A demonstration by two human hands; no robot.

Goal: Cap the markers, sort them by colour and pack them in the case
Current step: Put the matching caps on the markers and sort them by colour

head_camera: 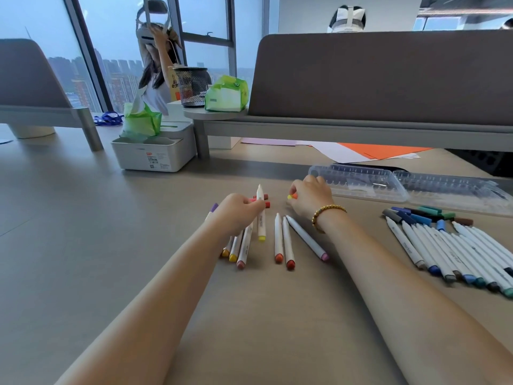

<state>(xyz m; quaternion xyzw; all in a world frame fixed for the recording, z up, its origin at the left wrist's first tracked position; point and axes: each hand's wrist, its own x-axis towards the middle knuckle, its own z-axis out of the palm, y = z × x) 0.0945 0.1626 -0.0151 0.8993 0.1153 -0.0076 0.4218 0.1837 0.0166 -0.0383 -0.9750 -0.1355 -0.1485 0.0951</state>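
Daylight from tall windows falls on a long beige desk [83,245], whose bare stretch runs wide to the left of the left hand [238,211] and toward the viewer between both forearms. A grey partition [374,76] on a raised shelf closes the far side beyond both hands. Just beyond the right hand [311,197] lies the clear marker case [358,183], opened flat, touching nothing the hand holds. Well right of that hand, a row of blue, green and grey markers [449,245] fans out beside loose dark caps [424,213]. Far left beyond the left hand stands a white tissue box [155,154] with a small red label too small to read. The left hand's fingers curl round a yellow marker [261,215], uncapped tip up, above red caps [263,200] and warm-coloured markers [238,248]. Three markers [288,243] lie between the wrists. The right hand pinches yellow and orange caps [292,196].
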